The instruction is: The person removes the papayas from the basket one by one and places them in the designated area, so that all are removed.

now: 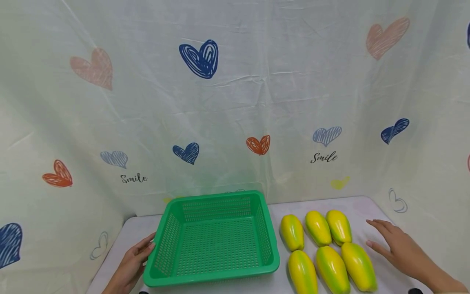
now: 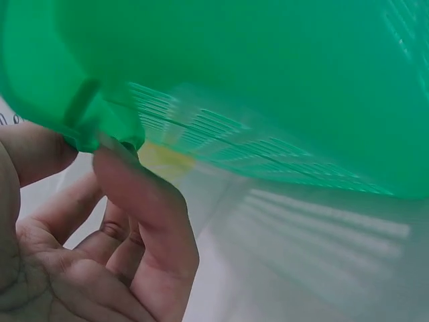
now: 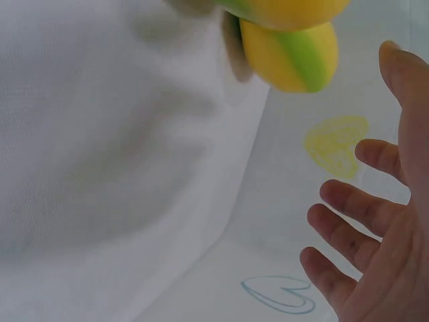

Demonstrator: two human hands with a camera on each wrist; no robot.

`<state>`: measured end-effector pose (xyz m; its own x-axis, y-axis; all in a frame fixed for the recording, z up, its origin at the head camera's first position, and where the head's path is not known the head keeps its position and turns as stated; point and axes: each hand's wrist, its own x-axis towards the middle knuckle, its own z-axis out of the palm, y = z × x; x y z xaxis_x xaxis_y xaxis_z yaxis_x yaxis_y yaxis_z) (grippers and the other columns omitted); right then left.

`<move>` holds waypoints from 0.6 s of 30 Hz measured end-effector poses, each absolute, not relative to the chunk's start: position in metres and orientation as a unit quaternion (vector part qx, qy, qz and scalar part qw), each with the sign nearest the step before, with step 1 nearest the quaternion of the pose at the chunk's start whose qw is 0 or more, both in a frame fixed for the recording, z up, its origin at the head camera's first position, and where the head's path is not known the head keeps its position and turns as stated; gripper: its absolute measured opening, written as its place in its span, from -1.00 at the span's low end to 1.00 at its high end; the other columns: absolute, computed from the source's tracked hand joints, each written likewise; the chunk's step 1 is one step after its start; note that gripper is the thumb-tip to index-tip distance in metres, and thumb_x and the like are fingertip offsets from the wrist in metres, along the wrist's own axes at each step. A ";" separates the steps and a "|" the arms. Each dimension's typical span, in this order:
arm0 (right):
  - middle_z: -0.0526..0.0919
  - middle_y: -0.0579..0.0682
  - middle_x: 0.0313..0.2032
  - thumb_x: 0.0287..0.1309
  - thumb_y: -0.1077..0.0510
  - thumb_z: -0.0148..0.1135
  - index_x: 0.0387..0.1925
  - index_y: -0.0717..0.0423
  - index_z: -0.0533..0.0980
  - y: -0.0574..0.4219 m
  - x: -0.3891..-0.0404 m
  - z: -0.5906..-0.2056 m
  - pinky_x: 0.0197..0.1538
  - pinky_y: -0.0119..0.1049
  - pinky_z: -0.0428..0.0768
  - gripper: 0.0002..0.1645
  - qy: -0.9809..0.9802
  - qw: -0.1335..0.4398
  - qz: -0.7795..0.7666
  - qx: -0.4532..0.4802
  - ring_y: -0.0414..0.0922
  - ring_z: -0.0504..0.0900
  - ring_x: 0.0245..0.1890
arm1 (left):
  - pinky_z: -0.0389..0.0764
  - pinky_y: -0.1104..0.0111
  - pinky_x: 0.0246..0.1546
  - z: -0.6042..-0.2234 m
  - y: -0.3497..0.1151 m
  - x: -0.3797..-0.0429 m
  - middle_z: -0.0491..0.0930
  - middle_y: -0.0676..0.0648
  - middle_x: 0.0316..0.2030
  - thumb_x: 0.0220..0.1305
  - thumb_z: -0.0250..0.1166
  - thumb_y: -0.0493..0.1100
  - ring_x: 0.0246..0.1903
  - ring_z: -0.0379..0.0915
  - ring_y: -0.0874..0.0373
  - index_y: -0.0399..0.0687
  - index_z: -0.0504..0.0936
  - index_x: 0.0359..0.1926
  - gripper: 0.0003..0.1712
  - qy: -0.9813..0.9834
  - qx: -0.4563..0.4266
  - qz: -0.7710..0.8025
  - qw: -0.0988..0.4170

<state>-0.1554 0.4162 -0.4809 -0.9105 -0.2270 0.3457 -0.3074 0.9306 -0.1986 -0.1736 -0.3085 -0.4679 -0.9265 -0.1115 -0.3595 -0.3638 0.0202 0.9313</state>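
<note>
A green plastic basket (image 1: 211, 280) with mesh walls stands on the left part of the table, nothing inside it. My left hand (image 1: 129, 261) is at its left side; in the left wrist view, thumb and index finger pinch the green rim (image 2: 107, 124). To the right of the basket, several yellow-green papayas (image 1: 331, 267) lie in two rows. Just beyond the rightmost ones, my right hand (image 1: 402, 247) holds nothing, fingers extended. The right wrist view shows that hand (image 3: 382, 228) apart from the nearest papaya (image 3: 291, 60).
A pale cloth covers the table (image 1: 356, 204). Behind and on both sides hangs a white curtain (image 1: 235, 110) printed with hearts and the word "Smile". The basket's right wall is close to the left papayas.
</note>
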 end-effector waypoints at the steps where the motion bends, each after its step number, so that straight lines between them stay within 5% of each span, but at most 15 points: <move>1: 0.59 0.41 0.11 0.16 0.03 0.58 0.26 0.33 0.50 0.418 -0.157 -0.481 -0.03 0.42 0.59 -0.24 -0.970 0.160 0.127 0.133 0.39 0.60 0.02 | 0.73 0.27 -0.05 -0.468 -0.309 -0.174 0.61 -0.13 0.14 0.69 0.11 -0.06 -0.10 0.63 0.25 -0.34 0.02 0.65 -0.22 0.711 -0.169 0.676 0.093; 6: 0.59 0.41 0.09 0.24 0.02 0.53 0.25 0.37 0.49 0.424 -0.162 -0.482 -0.06 0.41 0.59 -0.29 -0.971 0.160 0.130 0.118 0.40 0.60 -0.01 | 0.69 0.24 -0.04 -0.473 -0.313 -0.171 0.46 -0.33 0.38 0.70 0.02 0.14 -0.04 0.60 0.26 -0.36 0.05 0.64 -0.17 0.735 -0.159 0.652 0.094; 12: 0.53 0.50 0.12 0.36 -0.06 0.43 0.28 0.44 0.44 0.430 -0.168 -0.478 0.00 0.47 0.55 -0.25 -0.982 0.113 0.128 0.080 0.45 0.56 0.02 | 0.69 0.30 -0.16 -0.469 -0.323 -0.168 0.57 -0.12 0.05 0.74 -0.18 0.19 -0.08 0.53 0.15 -0.39 0.13 0.61 -0.19 0.791 -0.152 0.589 0.066; 15: 0.51 0.54 0.13 0.39 -0.11 0.39 0.29 0.46 0.43 0.433 -0.171 -0.477 0.02 0.50 0.54 -0.21 -0.986 0.092 0.123 0.062 0.47 0.54 0.02 | 0.73 0.22 -0.07 -0.467 -0.329 -0.166 0.54 -0.39 0.16 0.74 -0.21 0.19 0.02 0.56 -0.06 -0.45 0.18 0.57 -0.18 0.843 -0.143 0.517 0.039; 18: 0.48 0.57 0.13 0.41 -0.15 0.37 0.30 0.48 0.41 0.436 -0.174 -0.478 0.03 0.51 0.53 -0.18 -0.989 0.079 0.117 0.051 0.48 0.53 0.02 | 0.60 -0.09 0.23 -0.468 -0.336 -0.165 0.29 -0.54 0.39 0.74 -0.21 0.19 0.27 0.38 -0.39 -0.51 0.17 0.55 -0.17 0.888 -0.131 0.440 0.025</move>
